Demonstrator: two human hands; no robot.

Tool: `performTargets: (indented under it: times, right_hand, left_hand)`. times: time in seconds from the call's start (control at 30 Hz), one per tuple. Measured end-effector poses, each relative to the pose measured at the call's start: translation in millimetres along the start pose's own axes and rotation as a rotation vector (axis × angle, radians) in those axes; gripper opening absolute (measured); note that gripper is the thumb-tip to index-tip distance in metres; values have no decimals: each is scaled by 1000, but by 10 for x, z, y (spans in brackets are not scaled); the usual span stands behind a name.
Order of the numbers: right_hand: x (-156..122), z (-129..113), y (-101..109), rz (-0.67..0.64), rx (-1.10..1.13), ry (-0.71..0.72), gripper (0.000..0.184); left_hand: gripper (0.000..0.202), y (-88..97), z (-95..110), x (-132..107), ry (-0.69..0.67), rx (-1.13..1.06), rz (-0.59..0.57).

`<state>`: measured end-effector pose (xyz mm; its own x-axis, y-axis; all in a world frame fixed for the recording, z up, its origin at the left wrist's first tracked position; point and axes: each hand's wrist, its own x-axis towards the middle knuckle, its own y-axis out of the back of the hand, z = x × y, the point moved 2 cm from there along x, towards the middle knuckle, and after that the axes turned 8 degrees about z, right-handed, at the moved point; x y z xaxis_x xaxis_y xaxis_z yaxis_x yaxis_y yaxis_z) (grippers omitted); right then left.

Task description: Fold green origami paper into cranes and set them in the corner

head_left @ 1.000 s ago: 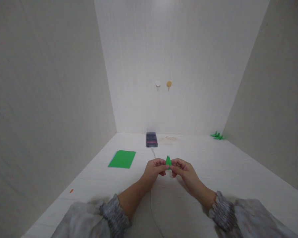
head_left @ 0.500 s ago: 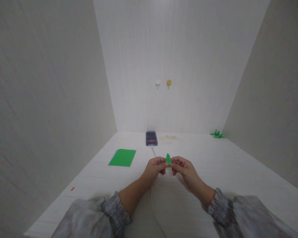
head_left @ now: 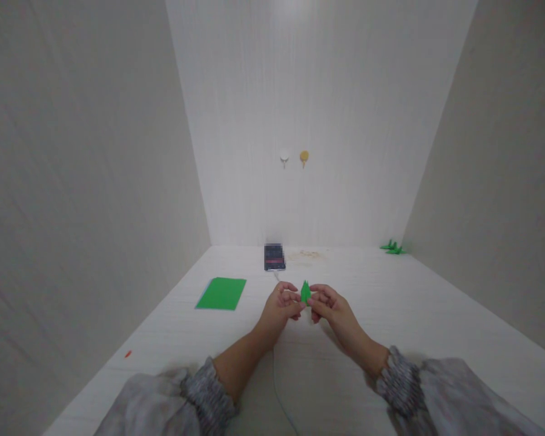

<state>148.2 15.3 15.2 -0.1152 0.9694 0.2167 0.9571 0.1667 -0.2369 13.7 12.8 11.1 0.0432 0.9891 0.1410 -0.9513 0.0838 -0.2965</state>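
Observation:
A small piece of folded green paper (head_left: 305,292), narrow and pointed at the top, is held upright above the white table. My left hand (head_left: 282,307) pinches its lower left side with the thumb and a finger, the index finger raised a little off it. From the other side my right hand (head_left: 329,306) grips the paper between thumb and fingertips. Left of my hands, a stack of square green paper sheets (head_left: 221,293) lies flat. Several folded green paper figures (head_left: 393,247), probably cranes, sit in the far right corner.
A phone (head_left: 274,257) leans near the back wall, its white cable (head_left: 276,387) running toward me under my left arm. A small orange-red scrap (head_left: 128,353) lies near the left edge. Two hooks, one white (head_left: 284,158) and one yellow (head_left: 304,156), are on the wall.
My left index finger has lifted slightly away from the folded paper, while the right hand keeps its grip. The whole view has shifted a little.

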Motion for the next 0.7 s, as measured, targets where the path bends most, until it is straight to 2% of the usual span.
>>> performTargets:
  times: [0.13,0.7]
  right_hand:
    - [0,11,15,-48,33,49,30]
    - [11,2,12,-48,-39,72,20]
  left_hand:
    - [30,0,23,4,-49,30,10]
    - [27,28,-11,26,-63,64,-1]
